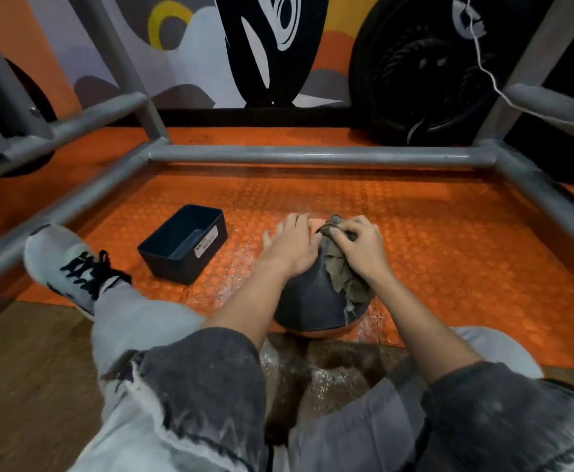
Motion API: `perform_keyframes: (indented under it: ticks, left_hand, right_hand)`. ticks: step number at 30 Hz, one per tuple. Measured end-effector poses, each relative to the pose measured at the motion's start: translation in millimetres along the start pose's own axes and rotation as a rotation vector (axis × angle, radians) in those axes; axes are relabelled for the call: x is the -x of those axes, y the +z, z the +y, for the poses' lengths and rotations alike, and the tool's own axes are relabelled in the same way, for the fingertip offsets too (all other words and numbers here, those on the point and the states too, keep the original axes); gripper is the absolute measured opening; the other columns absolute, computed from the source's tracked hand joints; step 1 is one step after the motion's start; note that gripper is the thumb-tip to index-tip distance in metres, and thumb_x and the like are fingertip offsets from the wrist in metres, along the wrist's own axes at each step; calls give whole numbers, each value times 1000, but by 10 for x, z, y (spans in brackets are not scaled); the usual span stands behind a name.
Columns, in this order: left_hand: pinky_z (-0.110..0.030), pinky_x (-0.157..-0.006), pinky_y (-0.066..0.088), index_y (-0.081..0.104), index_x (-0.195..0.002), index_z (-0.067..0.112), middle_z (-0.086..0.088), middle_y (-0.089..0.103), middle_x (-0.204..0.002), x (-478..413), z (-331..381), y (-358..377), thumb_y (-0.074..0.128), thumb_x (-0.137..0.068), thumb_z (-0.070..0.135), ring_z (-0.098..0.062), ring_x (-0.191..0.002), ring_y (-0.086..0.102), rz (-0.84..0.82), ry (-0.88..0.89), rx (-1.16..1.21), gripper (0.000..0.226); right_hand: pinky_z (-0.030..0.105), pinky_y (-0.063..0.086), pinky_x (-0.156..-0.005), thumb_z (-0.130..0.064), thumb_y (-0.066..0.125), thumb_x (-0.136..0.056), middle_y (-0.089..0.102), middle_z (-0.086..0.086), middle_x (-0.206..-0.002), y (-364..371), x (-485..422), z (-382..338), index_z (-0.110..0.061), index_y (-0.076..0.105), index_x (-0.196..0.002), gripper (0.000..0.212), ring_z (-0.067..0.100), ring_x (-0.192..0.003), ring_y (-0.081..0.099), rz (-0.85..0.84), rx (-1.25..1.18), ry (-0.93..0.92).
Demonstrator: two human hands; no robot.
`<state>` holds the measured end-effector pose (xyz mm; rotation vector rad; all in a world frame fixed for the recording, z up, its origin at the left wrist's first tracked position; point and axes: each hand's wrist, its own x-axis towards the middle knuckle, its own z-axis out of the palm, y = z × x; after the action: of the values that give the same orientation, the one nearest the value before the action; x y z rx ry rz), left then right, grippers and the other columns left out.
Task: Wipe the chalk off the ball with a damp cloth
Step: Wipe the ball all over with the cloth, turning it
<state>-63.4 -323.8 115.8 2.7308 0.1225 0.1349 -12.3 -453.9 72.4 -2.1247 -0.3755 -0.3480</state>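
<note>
Ball [307, 298] with cloth [342, 270] at mat's [449, 240] near edge, bin [173, 267] well left

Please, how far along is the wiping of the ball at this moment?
Done: the olive cloth is on the ball. In hand: the right hand grips it against the ball's upper right; the left hand lies flat on top. Left: the grey near face seems faintly dusty; far side and underside are hidden.

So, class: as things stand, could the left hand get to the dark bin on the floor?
Probably yes. The left hand rests on the ball holding nothing, and only bare orange floor lies between it and the bin on that side.
</note>
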Motion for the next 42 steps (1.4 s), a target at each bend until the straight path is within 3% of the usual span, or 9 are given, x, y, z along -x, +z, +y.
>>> perform_keyframes:
  ticks: [4, 8, 14, 17, 19, 24, 31, 38, 42]
  left_hand:
    - [-45, -113, 18, 36, -142, 18, -2, 33, -147, -252, -44, 47, 38, -100, 36, -24, -137, 27, -45, 78, 92, 46]
    - [-38, -102, 39, 64, -113, 16, -4, 61, -120, -439, -143, 277, 50, -95, 18, -21, -114, 52, 182, -49, 502, 23]
    - [-31, -78, 53, 67, -85, 19, 4, 65, -84, -595, -71, 192, 63, -88, 9, -18, -82, 62, 388, -292, 1071, 11]
    - [-16, -80, 47, 66, -98, 15, 4, 60, -93, -569, -71, 178, 59, -91, 13, -14, -93, 58, 207, -54, 733, 11]
    - [-28, -100, 37, 60, -119, 15, -1, 53, -117, -555, -112, 166, 54, -94, 25, -16, -113, 48, 3, 195, 282, 28]
    - [-41, -114, 1, 17, -149, 24, 8, 11, -157, -558, -64, -43, 59, -82, 57, -12, -143, 3, -389, 317, -176, 86]
    - [-47, -114, -12, -6, -151, 21, 6, -6, -159, -500, -250, -129, 59, -65, 76, -13, -145, -5, -494, 252, -316, 121]
    - [-49, -113, -16, -19, -147, 28, 13, -21, -155, -456, -425, -166, 69, -57, 74, -9, -143, -17, -537, 338, -310, 134]
    - [-52, -113, -16, -21, -147, 27, 14, -24, -154, -481, -447, -121, 73, -54, 70, -10, -142, -20, -563, 317, -238, 140]
  right_hand:
    - [19, 21, -82, -19, 65, -89, 58, 2, -92, -31, 71, 25, -6, 73, -90, 15, 26, -98, 53, 19, -23, -46]
    - [-5, 13, -82, -19, 68, -86, 58, -1, -91, 0, 89, 59, -13, 73, -91, 10, 28, -100, 52, 12, -79, -36]
    - [13, 32, -90, -30, 64, -79, 61, -17, -95, 29, 9, 134, -29, 67, -104, 25, 10, -98, 54, 92, -170, -87]
    - [36, 46, -94, -29, 67, -80, 65, -8, -104, -7, -76, 262, -24, 65, -108, 29, 14, -103, 59, 142, -280, 66]
    - [46, 47, -93, -28, 67, -82, 65, -4, -102, -25, -136, 326, -21, 66, -104, 23, 19, -103, 60, 151, -308, 138]
    - [44, 46, -92, -18, 66, -85, 59, -17, -91, -25, -128, 292, -34, 65, -91, 17, 23, -101, 57, 120, -284, 54]
    - [4, 30, -83, -24, 64, -79, 62, -11, -87, 73, -32, 228, -28, 66, -92, 14, 22, -92, 58, 168, -218, -70]
    - [8, 32, -83, -18, 66, -85, 59, -15, -89, 39, -102, 254, -28, 65, -92, 12, 19, -95, 54, 91, -194, -9]
    - [11, 30, -85, -23, 61, -83, 56, -19, -87, 10, -45, 139, -27, 63, -89, 8, 14, -90, 52, 73, -113, -162]
